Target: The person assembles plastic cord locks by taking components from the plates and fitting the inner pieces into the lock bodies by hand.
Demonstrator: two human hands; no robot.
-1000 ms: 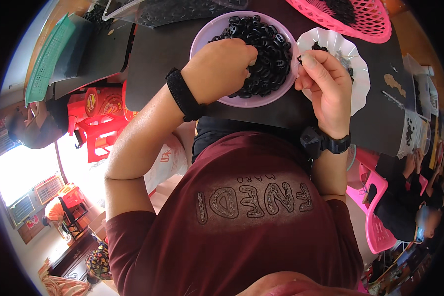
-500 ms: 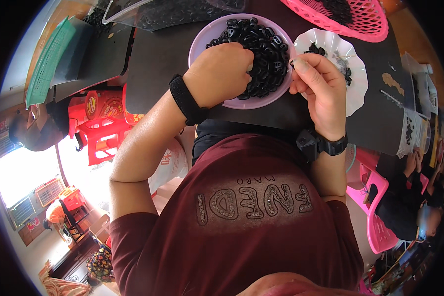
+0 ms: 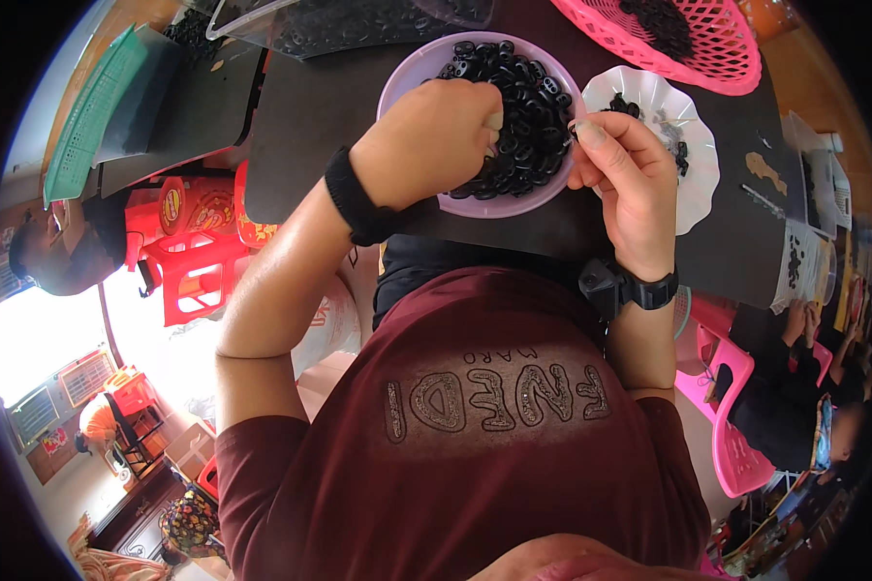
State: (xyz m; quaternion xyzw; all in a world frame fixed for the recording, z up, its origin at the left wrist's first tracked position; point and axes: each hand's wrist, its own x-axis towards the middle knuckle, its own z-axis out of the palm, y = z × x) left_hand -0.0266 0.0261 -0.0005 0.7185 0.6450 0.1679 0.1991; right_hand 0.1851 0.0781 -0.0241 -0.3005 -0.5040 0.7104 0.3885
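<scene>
A pale lilac bowl point(image 3: 403, 85) full of small black plastic pieces point(image 3: 525, 126), oval with holes, stands in front of me. Over its left side, my left hand point(image 3: 434, 136) is closed with the fingers curled under; what it holds, if anything, is hidden. At the bowl's right rim, my right hand point(image 3: 630, 174) pinches a small dark piece point(image 3: 573, 130) between thumb and forefinger. Partly behind that hand lies a white scalloped plate point(image 3: 696, 179), bearing a few black pieces and some small clear or greyish bits.
A pink mesh basket point(image 3: 736, 63) with black parts stands at the far right. Toward the far left is a clear bin point(image 3: 329, 34) of black pieces. A green basket point(image 3: 89, 116) sits on the neighbouring table. Pink chairs point(image 3: 731, 416) and other people are to the right.
The left fist has lifted slightly within the bowl and turned a little. My right hand keeps its pinch at the rim. The whole view has shifted slightly.
</scene>
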